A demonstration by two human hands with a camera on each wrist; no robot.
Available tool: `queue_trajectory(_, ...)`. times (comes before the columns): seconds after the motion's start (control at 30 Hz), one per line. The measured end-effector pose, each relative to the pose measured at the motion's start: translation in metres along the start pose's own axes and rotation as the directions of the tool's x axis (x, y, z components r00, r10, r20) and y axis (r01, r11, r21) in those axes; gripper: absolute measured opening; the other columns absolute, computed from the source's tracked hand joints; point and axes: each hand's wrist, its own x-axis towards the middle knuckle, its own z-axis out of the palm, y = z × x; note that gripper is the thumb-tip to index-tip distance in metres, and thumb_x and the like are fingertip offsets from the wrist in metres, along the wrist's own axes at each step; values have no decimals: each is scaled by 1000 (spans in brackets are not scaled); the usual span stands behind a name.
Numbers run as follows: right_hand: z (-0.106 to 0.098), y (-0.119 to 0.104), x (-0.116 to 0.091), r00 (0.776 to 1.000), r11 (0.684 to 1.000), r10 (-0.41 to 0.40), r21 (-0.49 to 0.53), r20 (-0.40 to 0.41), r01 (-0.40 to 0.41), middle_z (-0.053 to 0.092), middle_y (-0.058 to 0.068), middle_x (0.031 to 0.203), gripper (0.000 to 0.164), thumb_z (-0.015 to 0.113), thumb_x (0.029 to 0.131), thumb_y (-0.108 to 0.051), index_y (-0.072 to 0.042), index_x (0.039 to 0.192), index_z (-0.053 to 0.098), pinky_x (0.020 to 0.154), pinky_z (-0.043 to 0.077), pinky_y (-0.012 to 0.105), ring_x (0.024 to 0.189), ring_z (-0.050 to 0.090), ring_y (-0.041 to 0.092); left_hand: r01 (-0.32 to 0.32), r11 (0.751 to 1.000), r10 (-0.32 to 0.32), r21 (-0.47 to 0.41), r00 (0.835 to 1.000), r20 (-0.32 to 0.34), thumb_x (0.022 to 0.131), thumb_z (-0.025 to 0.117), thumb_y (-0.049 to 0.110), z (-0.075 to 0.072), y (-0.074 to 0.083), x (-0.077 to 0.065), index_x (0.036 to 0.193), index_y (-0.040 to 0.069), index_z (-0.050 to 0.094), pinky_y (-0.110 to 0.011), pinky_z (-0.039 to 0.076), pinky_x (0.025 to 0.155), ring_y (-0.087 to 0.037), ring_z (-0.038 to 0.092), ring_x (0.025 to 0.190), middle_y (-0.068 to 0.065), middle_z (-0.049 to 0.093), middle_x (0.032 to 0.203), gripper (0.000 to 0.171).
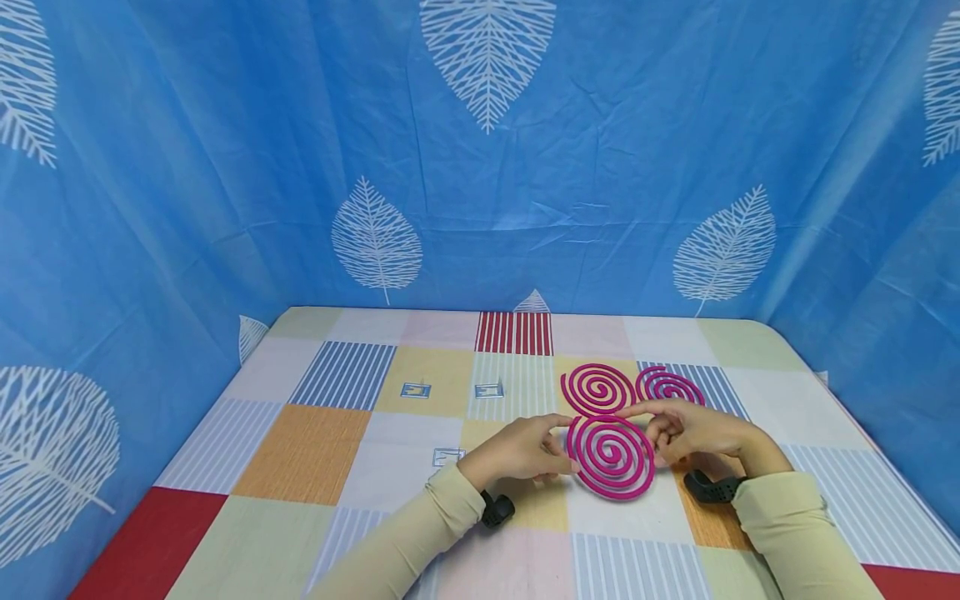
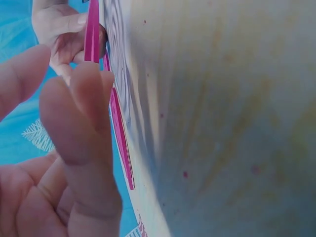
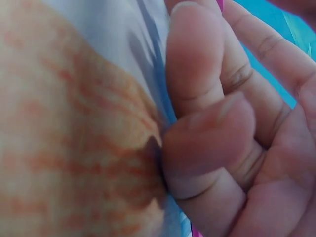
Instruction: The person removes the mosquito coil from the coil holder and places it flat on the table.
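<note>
Three pink spiral mosquito coils are in the head view. Nearest the person, one coil [image 1: 613, 452] is held at its rim by both hands. The left hand [image 1: 521, 450] grips its left side, index finger at the upper edge and thumb lower down. On the opposite side the right hand [image 1: 701, 432] holds the rim, its index reaching over the top edge and its other fingers curled. Behind lie a second coil [image 1: 600, 389] and a third coil [image 1: 670, 390], which the right hand partly hides. The left wrist view shows the held coil [image 2: 92, 37] edge-on, raised above the cloth.
A patchwork-patterned cloth [image 1: 285, 533] covers the table. Small metal stands [image 1: 415, 390] lie left of the coils, with others [image 1: 489, 390] [image 1: 448, 457] near them. Blue curtains [image 1: 600, 167] with white leaf prints enclose the back and sides.
</note>
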Motion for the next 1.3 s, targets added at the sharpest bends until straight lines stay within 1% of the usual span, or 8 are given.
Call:
queue_trajectory(0.37,-1,-4,-2,999,1000,0,-15,40,0,73,3,97,64,71,98,6,-34,148,65,63,51,21,76,63,4,21,1000,-21,21,999,27,98,82,11,0,0,-1,154,0,55,-21,44,53,-12,59,56,3,71,78,63)
queue_trajectory(0.57,-2,-5,-3,999,999,-1,-48,54,3,72,17,89,65,73,97,6,-34,147,66,63,49,20,74,61,3,27,999,-28,35,1000,15,97,82,11,1,2,-2,153,0,57,-21,43,53,-12,58,55,2,71,77,62)
queue_trajectory(0.67,-1,-7,-3,999,998,16,-58,52,-13,71,18,88,65,74,97,5,-36,147,66,63,50,20,73,60,3,25,999,-26,31,1000,11,97,83,11,0,3,-3,152,0,58,-22,43,53,-13,58,55,1,71,77,61)
queue_trajectory(0.87,0,-8,-3,998,997,59,-57,36,-57,72,9,87,61,76,97,3,-33,145,67,64,51,20,71,60,4,2,1000,-2,27,1000,-2,97,82,10,-2,3,-4,150,1,60,-22,47,54,-14,61,58,0,73,80,59)
queue_trajectory(1.0,0,-7,-4,998,997,48,-61,29,-47,70,6,83,61,74,96,5,-32,145,67,63,50,20,71,59,3,-10,999,11,53,1000,-16,96,83,14,-6,2,-5,150,4,62,-23,51,57,-12,66,66,2,75,90,58)
queue_trajectory(1.1,-1,-6,-5,1000,996,18,-83,15,-16,66,14,78,62,72,96,6,-33,144,68,61,49,20,71,58,3,-19,997,21,80,1000,-19,96,83,17,-9,2,-5,150,6,62,-23,52,59,-11,68,71,2,77,96,59)
queue_trajectory(1.2,-1,-6,-5,1000,995,-6,-98,-16,5,65,21,79,61,70,98,7,-33,144,69,55,45,23,69,56,4,-38,996,39,86,999,-12,97,82,17,-12,3,-6,151,6,62,-23,51,62,-11,69,73,1,77,99,59)
queue_trajectory(1.3,-1,-5,-4,998,995,-25,-96,-49,20,65,19,82,56,67,100,7,-27,145,70,50,40,30,69,57,7,-75,995,76,63,997,-4,98,80,13,-17,2,-6,153,4,60,-23,52,65,-12,70,76,1,77,100,59)
